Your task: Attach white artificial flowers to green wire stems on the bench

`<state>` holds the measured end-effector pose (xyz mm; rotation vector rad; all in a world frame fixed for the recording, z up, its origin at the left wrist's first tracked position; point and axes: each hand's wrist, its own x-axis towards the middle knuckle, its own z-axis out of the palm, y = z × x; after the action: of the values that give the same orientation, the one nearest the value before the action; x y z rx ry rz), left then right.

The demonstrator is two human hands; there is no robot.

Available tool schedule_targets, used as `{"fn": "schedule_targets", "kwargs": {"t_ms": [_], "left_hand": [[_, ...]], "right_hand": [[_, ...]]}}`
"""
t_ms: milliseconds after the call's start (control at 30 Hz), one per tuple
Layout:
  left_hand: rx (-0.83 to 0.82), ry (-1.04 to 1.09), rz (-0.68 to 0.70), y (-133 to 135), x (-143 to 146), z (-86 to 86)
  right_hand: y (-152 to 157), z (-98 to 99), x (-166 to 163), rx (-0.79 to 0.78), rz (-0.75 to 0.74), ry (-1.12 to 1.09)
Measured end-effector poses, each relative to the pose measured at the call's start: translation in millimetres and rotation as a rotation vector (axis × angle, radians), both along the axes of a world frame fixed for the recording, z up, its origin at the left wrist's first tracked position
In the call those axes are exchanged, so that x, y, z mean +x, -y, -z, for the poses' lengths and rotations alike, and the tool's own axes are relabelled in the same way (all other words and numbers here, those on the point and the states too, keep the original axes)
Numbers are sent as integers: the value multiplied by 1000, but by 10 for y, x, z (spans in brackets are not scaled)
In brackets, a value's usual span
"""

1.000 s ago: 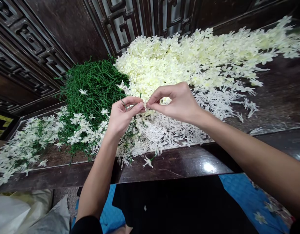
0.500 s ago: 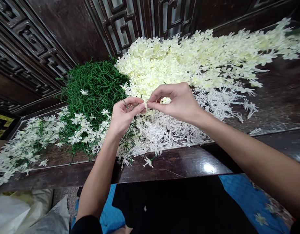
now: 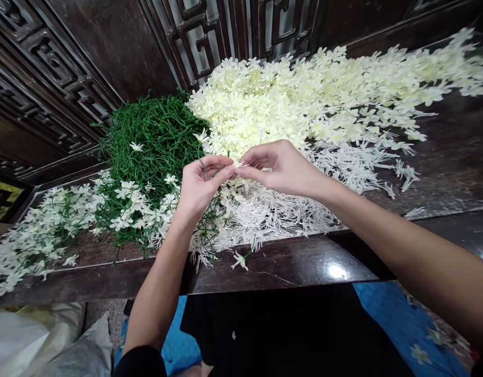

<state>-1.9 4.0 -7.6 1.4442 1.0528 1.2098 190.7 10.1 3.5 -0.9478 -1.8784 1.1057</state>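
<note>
My left hand (image 3: pixel 205 180) is closed in a pinch around a thin green artificial flower stem (image 3: pixel 203 166). Facing it, my right hand (image 3: pixel 278 166) pinches a small pale artificial flower (image 3: pixel 237 164) at its fingertips, close to the left thumb. The exact join between stem and flower is too small to make out. Behind both hands spreads a heap of cream flower heads (image 3: pixel 257 112). Below them lies a pile of white stamen pieces (image 3: pixel 269 209). A tangle of green stems (image 3: pixel 155 133) sits beyond my left hand.
Flowers on stems (image 3: pixel 48 230) are bunched at the left of the dark wooden bench (image 3: pixel 304 267). One flower (image 3: pixel 239 260) lies at its front edge. A carved wooden back panel (image 3: pixel 116 47) rises behind. Pale bags (image 3: pixel 68 340) stand on the floor at lower left.
My right hand has opened out slightly, its fingers lower and nearer the left thumb, and more of the pale flower shows between the fingertips. My left hand keeps its pinch.
</note>
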Motion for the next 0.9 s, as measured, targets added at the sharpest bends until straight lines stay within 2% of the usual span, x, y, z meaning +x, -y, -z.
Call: {"fn": "schedule_targets", "kwargs": {"t_ms": [300,600,900], "left_hand": [[-24,14,-33,44,40,-52],[10,-43,-36,42,40,-30],[92,-234,-59,27,34,-41]], "right_hand": [[-65,-15,87,66,88,-14],[-76,-22,120,115,83,-26],[-53,-30,93,111,69,62]]}}
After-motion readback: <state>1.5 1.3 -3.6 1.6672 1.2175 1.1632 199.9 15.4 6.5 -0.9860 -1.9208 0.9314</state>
